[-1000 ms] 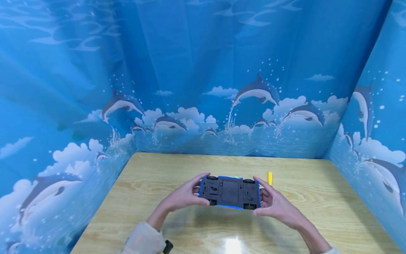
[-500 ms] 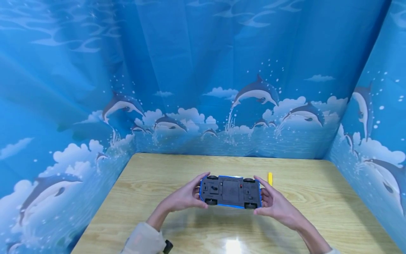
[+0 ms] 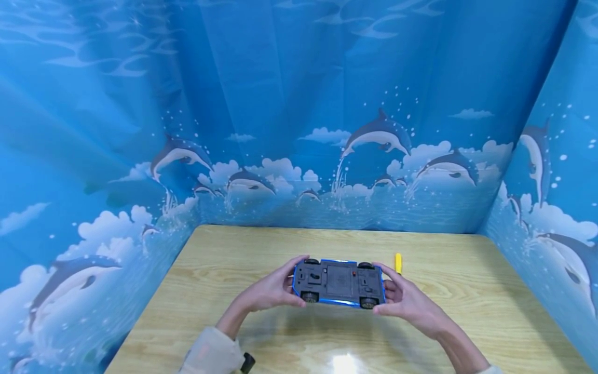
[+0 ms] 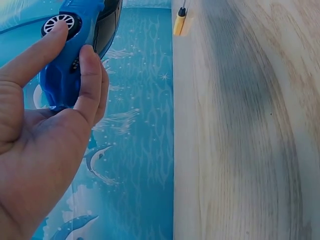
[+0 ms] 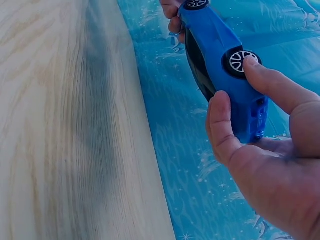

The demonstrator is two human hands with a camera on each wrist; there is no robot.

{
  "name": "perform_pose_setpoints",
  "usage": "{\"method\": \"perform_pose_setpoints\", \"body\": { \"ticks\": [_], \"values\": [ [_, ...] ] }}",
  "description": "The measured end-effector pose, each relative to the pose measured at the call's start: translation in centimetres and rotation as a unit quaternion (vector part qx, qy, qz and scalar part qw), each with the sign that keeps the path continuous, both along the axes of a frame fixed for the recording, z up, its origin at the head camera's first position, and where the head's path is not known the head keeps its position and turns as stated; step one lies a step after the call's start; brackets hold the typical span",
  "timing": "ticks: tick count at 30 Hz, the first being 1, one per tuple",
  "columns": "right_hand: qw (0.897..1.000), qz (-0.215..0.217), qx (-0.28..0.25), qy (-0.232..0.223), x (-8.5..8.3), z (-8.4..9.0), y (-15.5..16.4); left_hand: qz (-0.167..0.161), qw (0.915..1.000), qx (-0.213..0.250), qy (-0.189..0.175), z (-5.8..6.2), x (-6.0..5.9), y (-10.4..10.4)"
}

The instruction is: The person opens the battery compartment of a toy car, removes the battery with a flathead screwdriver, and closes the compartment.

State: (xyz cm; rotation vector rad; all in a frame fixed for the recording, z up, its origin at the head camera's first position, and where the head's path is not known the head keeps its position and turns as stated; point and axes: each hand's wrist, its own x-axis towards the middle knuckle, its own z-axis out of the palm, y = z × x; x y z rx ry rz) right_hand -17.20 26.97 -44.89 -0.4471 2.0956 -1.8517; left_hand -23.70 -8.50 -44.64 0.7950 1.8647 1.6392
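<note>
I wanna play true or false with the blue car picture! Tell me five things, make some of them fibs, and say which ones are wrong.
1. The left hand and right hand both hold the car. True.
2. The car's wheels are on the table. False: the car is held up above the table, its dark underside facing the head camera.
3. The left hand holds a yellow tool. False: the yellow tool lies on the table.
4. Dolphins are printed on the curtain. True.
5. The car's body is red. False: it is blue.
</note>
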Motion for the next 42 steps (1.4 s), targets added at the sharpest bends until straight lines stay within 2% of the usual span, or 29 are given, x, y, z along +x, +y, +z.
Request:
{"method": "perform_pose_setpoints", "body": {
  "ticks": [8,19,42],
  "values": [
    [0.999,0.014,-0.027,-0.029,-0.14,-0.14,-0.03,0.006,0.9999,0.003,-0.007,-0.38,0.04,0.12],
    [0.997,0.025,-0.053,-0.052,-0.10,-0.17,0.10,0.016,0.9997,-0.001,-0.020,-0.17,0.31,0.40],
    [0.997,0.021,-0.051,-0.060,0.18,-0.17,-0.36,0.018,0.9986,0.022,-0.043,-0.15,0.53,0.34]
  ]
}}
